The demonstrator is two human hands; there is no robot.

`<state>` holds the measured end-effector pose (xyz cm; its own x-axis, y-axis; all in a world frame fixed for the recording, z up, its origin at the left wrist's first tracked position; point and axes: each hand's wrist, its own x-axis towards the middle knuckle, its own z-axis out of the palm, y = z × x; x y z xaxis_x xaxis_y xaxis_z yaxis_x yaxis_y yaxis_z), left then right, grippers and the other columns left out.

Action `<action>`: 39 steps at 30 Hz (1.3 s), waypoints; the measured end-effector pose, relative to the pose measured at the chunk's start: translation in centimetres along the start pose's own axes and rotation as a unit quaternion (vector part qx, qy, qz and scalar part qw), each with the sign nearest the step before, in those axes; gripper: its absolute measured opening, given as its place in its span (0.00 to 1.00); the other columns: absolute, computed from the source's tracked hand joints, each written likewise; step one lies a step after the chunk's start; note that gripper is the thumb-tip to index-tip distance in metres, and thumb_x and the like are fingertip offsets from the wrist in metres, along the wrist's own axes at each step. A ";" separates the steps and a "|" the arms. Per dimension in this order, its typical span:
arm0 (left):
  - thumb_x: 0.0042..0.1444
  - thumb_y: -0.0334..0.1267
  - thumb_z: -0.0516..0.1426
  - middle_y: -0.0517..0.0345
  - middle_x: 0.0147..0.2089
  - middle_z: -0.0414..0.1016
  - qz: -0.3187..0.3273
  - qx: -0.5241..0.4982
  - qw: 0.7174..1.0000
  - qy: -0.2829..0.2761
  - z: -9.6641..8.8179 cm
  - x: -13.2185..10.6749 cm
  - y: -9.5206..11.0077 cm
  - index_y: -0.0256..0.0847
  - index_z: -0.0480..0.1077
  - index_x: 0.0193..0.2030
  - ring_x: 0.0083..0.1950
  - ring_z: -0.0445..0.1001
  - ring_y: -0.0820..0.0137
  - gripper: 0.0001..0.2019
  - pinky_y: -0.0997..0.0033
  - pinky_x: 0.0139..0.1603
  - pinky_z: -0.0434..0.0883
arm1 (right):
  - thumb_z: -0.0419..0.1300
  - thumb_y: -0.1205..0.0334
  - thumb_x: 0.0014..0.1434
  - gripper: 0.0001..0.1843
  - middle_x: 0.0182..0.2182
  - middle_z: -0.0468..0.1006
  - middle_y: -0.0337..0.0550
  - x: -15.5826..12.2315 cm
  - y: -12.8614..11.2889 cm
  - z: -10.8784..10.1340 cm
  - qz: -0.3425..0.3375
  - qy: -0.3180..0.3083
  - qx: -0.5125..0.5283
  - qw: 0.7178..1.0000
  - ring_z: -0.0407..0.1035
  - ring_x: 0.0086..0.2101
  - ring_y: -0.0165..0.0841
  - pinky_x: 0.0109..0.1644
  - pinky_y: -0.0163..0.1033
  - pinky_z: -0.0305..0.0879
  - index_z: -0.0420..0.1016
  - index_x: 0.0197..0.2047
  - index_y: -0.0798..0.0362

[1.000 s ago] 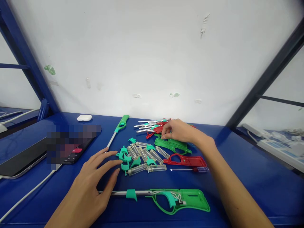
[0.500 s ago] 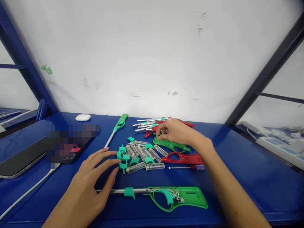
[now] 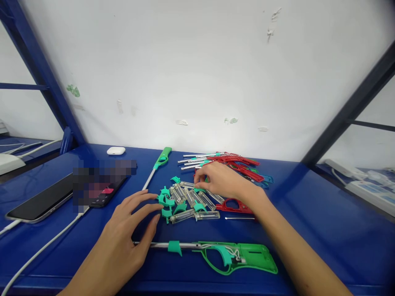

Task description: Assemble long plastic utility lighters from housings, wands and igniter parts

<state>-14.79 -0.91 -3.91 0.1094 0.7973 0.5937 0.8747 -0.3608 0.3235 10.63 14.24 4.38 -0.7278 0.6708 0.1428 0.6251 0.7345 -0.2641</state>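
Just the head cam to go on here. Left hand point(image 3: 129, 230) is spread pretty wide, thumb well away from the fingers, and I don't see anything pinched in it. Its thumb crosses in front of the metal tube point(image 3: 163, 245) of the opened-up utility lighter, can't tell if they're touching. That lighter's green half shell point(image 3: 259, 255) lies near the front edge of the blue tabletop point(image 3: 296, 230), with white wires and a teal trigger point(image 3: 226, 255) sitting in it, plus a teal collar point(image 3: 174, 247) around the tube.

Right hand point(image 3: 219, 179) has its fingers curled in narrow over the back of the clear fuel tanks point(image 3: 182, 216); can't tell if it's holding anything. Loose teal triggers point(image 3: 166, 201) are bunched at the left of those tanks, right by the left fingertips.

Clutter-wise: the right forearm blocks one end of a red half shell point(image 3: 231, 204) and the handle of the screwdriver point(image 3: 239, 218). The right hand also hides part of the heap of mostly red lighter parts point(image 3: 234, 159) by the wall point(image 3: 197, 61). A whole green lighter point(image 3: 162, 158) lies beyond the left hand. Over on the left are two phones point(image 3: 40, 197), a white cable point(image 3: 43, 246) and a white earbud case point(image 3: 116, 151).
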 end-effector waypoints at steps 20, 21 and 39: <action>0.72 0.40 0.55 0.52 0.61 0.75 0.045 0.024 0.998 0.025 0.5 0.0 0.0 0.47 0.75 0.54 0.68 0.69 0.54 0.10 0.48 0.66 0.70 | 0.61 0.57 0.68 0.12 0.36 0.87 0.42 -1.4 1.5 -3.4 0.089 0.062 -0.001 0.994 0.76 0.34 0.34 0.37 0.40 0.64 0.86 0.41 0.49; 0.72 0.40 0.55 0.52 0.61 0.75 0.046 0.024 0.998 0.023 0.5 0.0 0.0 0.47 0.75 0.54 0.68 0.69 0.54 0.10 0.49 0.66 0.70 | 0.63 0.57 0.66 0.10 0.36 0.87 0.39 -1.6 1.4 -3.4 0.079 0.031 0.013 0.996 0.76 0.32 0.32 0.36 0.38 0.65 0.87 0.40 0.47; 0.71 0.28 0.55 0.53 0.56 0.74 0.055 0.042 0.997 0.022 -0.8 1.9 2.6 0.45 0.73 0.56 0.63 0.69 0.61 0.12 0.59 0.63 0.67 | 0.56 0.51 0.70 0.13 0.20 0.78 0.38 -7.8 1.1 -1.6 0.069 0.079 -0.168 0.980 0.74 0.18 0.39 0.22 0.40 0.57 0.79 0.41 0.47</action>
<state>-12.67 -0.74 -1.39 0.1880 0.7322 0.6546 0.8954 -0.4017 0.1921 17.46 9.98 4.51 -0.5939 0.7537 0.2816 0.7910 0.6108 0.0335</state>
